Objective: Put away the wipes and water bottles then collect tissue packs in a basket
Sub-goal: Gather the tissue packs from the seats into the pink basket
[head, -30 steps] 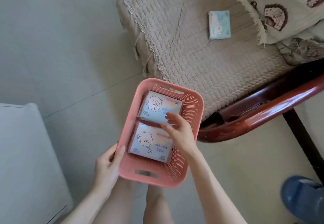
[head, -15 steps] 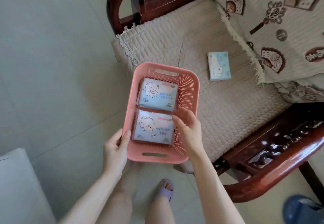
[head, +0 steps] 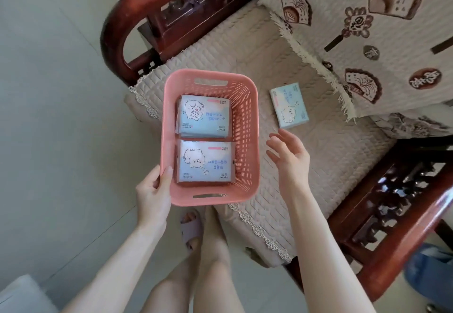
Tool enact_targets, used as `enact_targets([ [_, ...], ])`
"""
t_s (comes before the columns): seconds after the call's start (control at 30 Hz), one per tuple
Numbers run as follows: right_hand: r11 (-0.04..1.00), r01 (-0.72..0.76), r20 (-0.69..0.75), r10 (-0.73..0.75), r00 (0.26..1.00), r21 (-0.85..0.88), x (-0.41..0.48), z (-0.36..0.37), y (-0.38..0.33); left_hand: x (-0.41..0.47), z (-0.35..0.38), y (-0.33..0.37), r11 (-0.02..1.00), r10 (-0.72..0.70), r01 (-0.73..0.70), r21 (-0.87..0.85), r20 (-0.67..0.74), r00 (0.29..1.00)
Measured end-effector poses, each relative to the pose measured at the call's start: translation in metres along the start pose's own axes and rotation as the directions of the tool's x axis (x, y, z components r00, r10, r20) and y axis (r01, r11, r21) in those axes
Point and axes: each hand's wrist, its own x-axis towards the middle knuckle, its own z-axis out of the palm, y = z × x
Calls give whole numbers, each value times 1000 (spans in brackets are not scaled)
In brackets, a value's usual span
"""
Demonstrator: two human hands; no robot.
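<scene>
A pink plastic basket [head: 245,126] hangs over the front edge of a cushioned wooden seat. My left hand [head: 153,190] grips its near left rim. Two pale blue tissue packs lie flat inside it, one at the far end [head: 204,116] and one at the near end [head: 207,160]. A third tissue pack [head: 289,105] lies on the seat cushion to the right of the basket. My right hand [head: 290,158] is outside the basket with fingers spread and nothing in it, just below that third pack.
The seat has a quilted beige cushion [head: 331,165], dark red wooden armrests [head: 127,18] and a patterned throw [head: 380,30] at the back right. Grey tile floor [head: 49,116] lies to the left. My legs and a sandalled foot [head: 192,229] are below the basket.
My right hand has come out of the basket and moved right, toward the pack on the cushion. The view has swung so the seat fills more of the frame.
</scene>
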Motion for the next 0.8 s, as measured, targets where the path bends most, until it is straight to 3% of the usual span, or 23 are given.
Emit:
enact_targets([
  [0.43, 931, -312, -182, 346, 921, 191, 147, -14, 19, 68, 79, 38, 999, -31, 30, 44, 24, 999],
  [0.63, 890, -443, -306, 454, 837, 108, 201, -17, 37, 77, 111, 61, 998, -58, 58, -3, -3, 998],
  [0.8, 894, -444, -450, 418, 789, 51, 224, -10, 46, 84, 123, 68, 998, -61, 61, 4, 0, 998],
])
